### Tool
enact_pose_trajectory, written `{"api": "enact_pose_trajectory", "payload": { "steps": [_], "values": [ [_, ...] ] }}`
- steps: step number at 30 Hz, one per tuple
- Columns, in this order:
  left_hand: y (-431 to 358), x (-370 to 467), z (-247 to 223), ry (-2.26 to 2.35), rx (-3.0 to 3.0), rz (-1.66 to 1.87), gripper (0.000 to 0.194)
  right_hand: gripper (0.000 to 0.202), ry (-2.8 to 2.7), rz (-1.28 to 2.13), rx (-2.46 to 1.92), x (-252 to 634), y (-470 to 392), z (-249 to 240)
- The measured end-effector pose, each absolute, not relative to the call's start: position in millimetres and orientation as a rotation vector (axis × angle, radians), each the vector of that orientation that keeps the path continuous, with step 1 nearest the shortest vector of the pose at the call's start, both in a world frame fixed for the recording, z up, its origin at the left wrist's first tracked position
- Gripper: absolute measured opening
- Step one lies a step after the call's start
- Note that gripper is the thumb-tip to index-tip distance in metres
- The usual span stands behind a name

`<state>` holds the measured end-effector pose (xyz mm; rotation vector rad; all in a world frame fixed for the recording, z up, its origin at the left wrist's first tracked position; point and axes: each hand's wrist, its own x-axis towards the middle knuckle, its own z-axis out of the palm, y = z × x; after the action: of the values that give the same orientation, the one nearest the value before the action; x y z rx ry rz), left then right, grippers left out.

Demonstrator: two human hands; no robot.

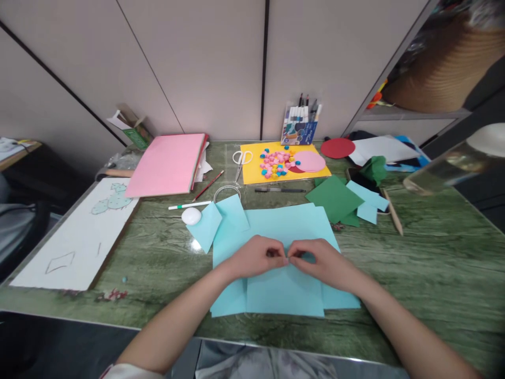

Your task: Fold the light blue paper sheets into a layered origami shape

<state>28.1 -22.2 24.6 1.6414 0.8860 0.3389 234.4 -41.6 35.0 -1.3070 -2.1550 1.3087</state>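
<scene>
My left hand point(261, 256) and my right hand point(319, 261) meet over the middle of the desk, thumbs and forefingers pinched closed with the tips almost touching. Between them they grip the upper edge of a light-blue paper sheet point(284, 296), which lies over larger light-blue sheets point(276, 220). The fingers partly hide that edge. Just beyond my left hand are smaller light-blue paper pieces point(232, 211) and a white egg-shaped object point(191, 216). Dark-green paper squares point(333, 199) lie past my right hand.
Pink paper point(168, 160), white scissors point(239, 164) and a yellow sheet point(249, 171) with small coloured balls point(276, 162) are farther back. A marker box point(300, 126) leans on the wall. On the left lies a cactus drawing point(79, 231); a clear bottle point(445, 163) stands right.
</scene>
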Motion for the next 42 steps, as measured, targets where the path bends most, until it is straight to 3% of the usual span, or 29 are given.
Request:
{"api": "enact_pose_trajectory", "payload": {
  "steps": [13, 22, 28, 42],
  "values": [
    [-4, 8, 33, 0.907, 1.624, 0.349, 0.025, 0.017, -2.123, 1.368, -1.364, 272, -20, 46],
    [-9, 13, 32, 0.929, 1.682, 0.386, 0.026, 0.032, -2.094, 1.269, -1.395, 262, -21, 40],
    [-22, 23, 28, 0.998, 1.833, 0.395, 0.014, 0.028, -2.183, 1.246, -1.400, 246, -31, 24],
    [-18, 19, 35, 1.091, 1.903, 0.376, 0.014, 0.024, -2.216, 1.176, -1.414, 254, -30, 42]
  ]
}}
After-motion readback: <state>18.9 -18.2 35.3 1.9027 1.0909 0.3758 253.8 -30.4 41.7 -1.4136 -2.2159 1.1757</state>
